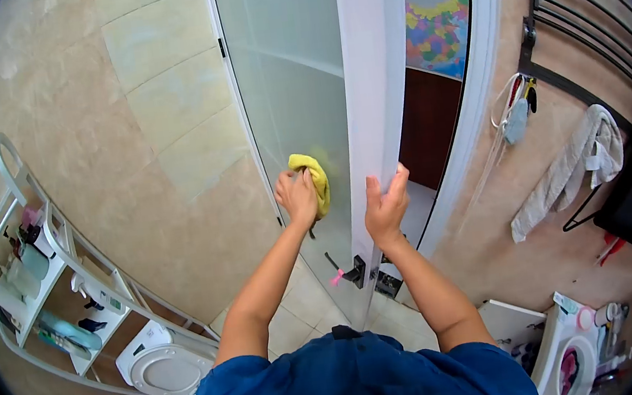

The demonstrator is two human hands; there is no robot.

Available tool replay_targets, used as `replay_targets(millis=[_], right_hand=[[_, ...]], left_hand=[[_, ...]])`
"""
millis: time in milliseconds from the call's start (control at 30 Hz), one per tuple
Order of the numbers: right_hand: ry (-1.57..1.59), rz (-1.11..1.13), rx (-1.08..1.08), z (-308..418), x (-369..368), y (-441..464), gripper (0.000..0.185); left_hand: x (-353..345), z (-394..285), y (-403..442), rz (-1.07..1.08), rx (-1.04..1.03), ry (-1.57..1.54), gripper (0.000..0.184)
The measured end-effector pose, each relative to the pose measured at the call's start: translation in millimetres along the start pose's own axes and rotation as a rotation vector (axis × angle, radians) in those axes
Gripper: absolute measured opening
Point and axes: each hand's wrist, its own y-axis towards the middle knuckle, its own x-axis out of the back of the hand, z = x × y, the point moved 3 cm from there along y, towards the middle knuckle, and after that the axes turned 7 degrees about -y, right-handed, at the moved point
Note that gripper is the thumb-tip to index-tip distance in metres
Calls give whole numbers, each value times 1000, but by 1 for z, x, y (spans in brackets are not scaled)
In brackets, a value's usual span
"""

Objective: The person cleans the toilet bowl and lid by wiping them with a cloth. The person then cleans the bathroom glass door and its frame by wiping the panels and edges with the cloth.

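Observation:
My left hand [298, 197] presses a yellow cloth [319, 177] against the frosted glass panel [284, 67] of a door, its fingers closed on the fabric. Part of the cloth is hidden behind the hand. On the white door edge [372, 72] rests my right hand [386, 203], its fingers wrapped around the far side and the thumb on the near face. Below both hands, a black door handle [354, 272] has something pink tied to its lever. The door stands ajar.
A white shelf rack [62, 252] with several bottles stands at left over a toilet [165, 370]. A map [437, 25] shows through the doorway. Right are a black folding rack [587, 30], a hanging grey towel [565, 171] and a washing machine [568, 352].

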Motion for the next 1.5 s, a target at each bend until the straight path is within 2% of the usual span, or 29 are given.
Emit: replay_targets(millis=[67, 100, 200, 300, 400, 433, 467, 500, 600, 667, 700, 733, 767, 800, 867, 967, 1000, 1067, 1100, 1167, 1200, 1233, 1300, 1333, 1400, 1500], right_hand=[[-10, -1, -2, -5, 3, 2, 45], [-13, 4, -8, -7, 4, 4, 45], [8, -3, -18, -17, 5, 11, 44], [40, -13, -44, -20, 9, 17, 43], [24, -19, -77, -29, 10, 18, 42], [10, -18, -91, -31, 10, 17, 42], [14, -18, -102, -30, 11, 18, 41], [18, -16, -111, -29, 12, 20, 41], [70, 40, -147, -32, 16, 18, 40], [145, 12, -93, -35, 15, 18, 42], [157, 18, -114, -40, 11, 15, 43], [162, 26, -136, -40, 13, 14, 43], [168, 32, -157, -40, 13, 13, 42], [175, 39, -176, -40, 14, 14, 42], [233, 72, -269, -49, 12, 12, 41], [123, -139, 61, -77, -8, 5, 34], [114, -98, -42, -68, -4, 7, 33], [89, -21, -243, -38, 11, 17, 29], [107, -134, -62, -58, 2, 14, 27], [32, -52, -188, -43, 11, 18, 29], [-7, -13, -253, -39, 13, 17, 30], [-24, -29, -232, -45, 11, 14, 36], [-13, -38, -266, -45, 13, 14, 36], [-11, -41, -283, -43, 12, 13, 36], [36, -104, -271, -43, 9, 14, 36], [40, -136, -275, -46, 7, 16, 36]], left_hand=[[3, -6, 12, 207, 110, -97, 44], [7, -14, 11, 77, 58, -231, 47], [22, -41, 34, 107, 287, -899, 49], [76, -108, 61, 218, 575, -1505, 49], [138, -182, 78, 322, 202, -1821, 46], [156, -206, 84, 307, 0, -1828, 44], [170, -222, 88, 376, -26, -1745, 43], [185, -245, 82, 399, -142, -1720, 47], [181, -279, 81, 447, -637, -1498, 53], [161, -285, 68, 341, -758, -1276, 49], [137, -276, 67, 255, -790, -1275, 50], [119, -265, 66, 63, -986, -951, 54], [101, -254, 53, -89, -1101, -783, 58], [83, -237, 38, -84, -1036, -836, 58], [43, -192, 11, -106, -969, -748, 59], [-4, -141, -28, -236, -983, -512, 63], [-12, -132, -28, -240, -974, -437, 63], [6, -153, -16, -334, -1015, -327, 56], [7, -164, 0, -393, -996, -393, 50], [6, -195, 52, -471, -991, -568, 40], [12, -214, 79, -501, -1014, -627, 41], [26, -237, 109, -529, -1050, -664, 42], [51, -278, 170, -563, -1139, -632, 46], [58, -291, 202, -619, -1185, -641, 53], [87, -308, 239, -620, -1083, -588, 62], [109, -291, 272, -568, -1004, -632, 68]])
